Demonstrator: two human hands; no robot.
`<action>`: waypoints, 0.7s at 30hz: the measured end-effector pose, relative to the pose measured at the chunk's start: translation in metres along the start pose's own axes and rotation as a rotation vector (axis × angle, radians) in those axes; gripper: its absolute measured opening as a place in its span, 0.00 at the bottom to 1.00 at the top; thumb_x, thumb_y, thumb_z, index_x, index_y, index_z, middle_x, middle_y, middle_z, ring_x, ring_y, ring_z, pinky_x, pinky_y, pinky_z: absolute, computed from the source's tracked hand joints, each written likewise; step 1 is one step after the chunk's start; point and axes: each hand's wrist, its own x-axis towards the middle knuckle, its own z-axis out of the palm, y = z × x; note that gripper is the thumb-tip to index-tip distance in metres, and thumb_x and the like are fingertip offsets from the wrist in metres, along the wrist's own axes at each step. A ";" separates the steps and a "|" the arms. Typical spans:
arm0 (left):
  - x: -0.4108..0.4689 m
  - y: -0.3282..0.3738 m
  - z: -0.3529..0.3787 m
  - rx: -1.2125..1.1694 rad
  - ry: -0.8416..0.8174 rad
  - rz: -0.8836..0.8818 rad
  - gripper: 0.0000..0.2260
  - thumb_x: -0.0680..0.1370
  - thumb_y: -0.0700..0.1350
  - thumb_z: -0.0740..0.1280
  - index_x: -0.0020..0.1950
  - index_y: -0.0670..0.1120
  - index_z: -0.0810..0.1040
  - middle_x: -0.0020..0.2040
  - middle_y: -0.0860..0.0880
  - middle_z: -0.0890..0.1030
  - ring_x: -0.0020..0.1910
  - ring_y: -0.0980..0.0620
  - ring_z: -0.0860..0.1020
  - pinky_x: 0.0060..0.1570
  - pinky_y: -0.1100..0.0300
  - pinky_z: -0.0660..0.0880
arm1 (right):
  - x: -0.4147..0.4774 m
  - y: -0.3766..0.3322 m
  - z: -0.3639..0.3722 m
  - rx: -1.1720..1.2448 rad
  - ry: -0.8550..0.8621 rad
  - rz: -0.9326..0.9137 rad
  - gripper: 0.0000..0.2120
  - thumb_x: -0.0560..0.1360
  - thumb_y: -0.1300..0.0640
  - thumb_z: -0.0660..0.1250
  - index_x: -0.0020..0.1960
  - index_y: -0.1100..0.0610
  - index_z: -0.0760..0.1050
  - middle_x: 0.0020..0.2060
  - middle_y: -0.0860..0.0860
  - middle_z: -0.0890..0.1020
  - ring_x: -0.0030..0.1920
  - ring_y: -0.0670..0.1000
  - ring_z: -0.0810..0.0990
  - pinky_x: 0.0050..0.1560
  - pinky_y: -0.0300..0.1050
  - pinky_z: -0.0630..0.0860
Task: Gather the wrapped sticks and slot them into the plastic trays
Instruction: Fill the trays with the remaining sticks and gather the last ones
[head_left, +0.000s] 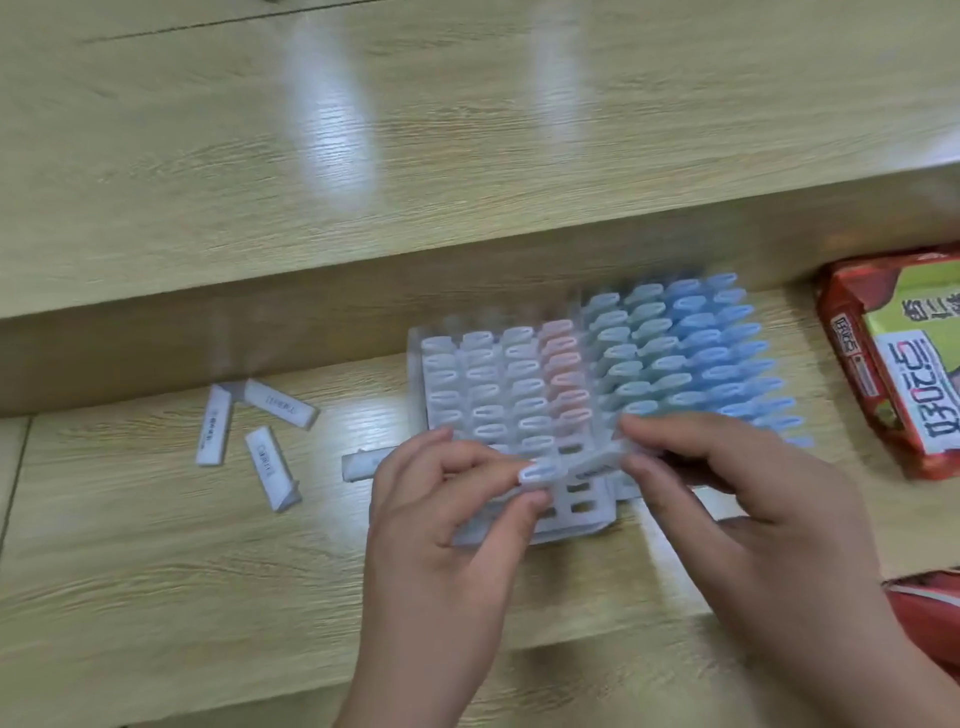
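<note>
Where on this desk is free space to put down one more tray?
Bare wood lies front left, below the loose sticks and beside the left hand. The raised shelf behind the trays is bare too. Crowded: the gap between trays and red packet.

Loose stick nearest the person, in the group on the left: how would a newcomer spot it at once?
Find the plastic tray of upright sticks in the middle, then look left past the left hand to a group of flat white wrapped sticks. The nearest stick lies apart, while the far-left stick and the ledge-side stick almost meet in a V.
</note>
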 end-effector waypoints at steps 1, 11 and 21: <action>-0.003 -0.002 0.003 0.024 0.001 0.001 0.05 0.70 0.52 0.75 0.43 0.63 0.84 0.55 0.61 0.80 0.68 0.51 0.71 0.64 0.54 0.70 | -0.001 0.003 0.001 -0.003 -0.013 -0.008 0.10 0.74 0.54 0.72 0.54 0.45 0.79 0.48 0.36 0.82 0.46 0.35 0.81 0.49 0.26 0.73; -0.019 -0.021 0.024 0.100 -0.018 0.028 0.06 0.76 0.53 0.73 0.48 0.65 0.84 0.81 0.60 0.54 0.82 0.54 0.46 0.71 0.54 0.52 | -0.009 0.029 0.020 -0.115 -0.181 -0.147 0.08 0.76 0.56 0.70 0.54 0.53 0.84 0.48 0.45 0.84 0.48 0.45 0.83 0.45 0.44 0.80; -0.017 -0.033 0.018 0.208 -0.118 0.180 0.06 0.79 0.50 0.66 0.53 0.58 0.81 0.83 0.50 0.54 0.82 0.45 0.48 0.73 0.51 0.56 | -0.014 0.030 0.026 -0.278 -0.251 -0.311 0.16 0.75 0.63 0.64 0.60 0.56 0.82 0.50 0.52 0.83 0.45 0.54 0.83 0.34 0.46 0.79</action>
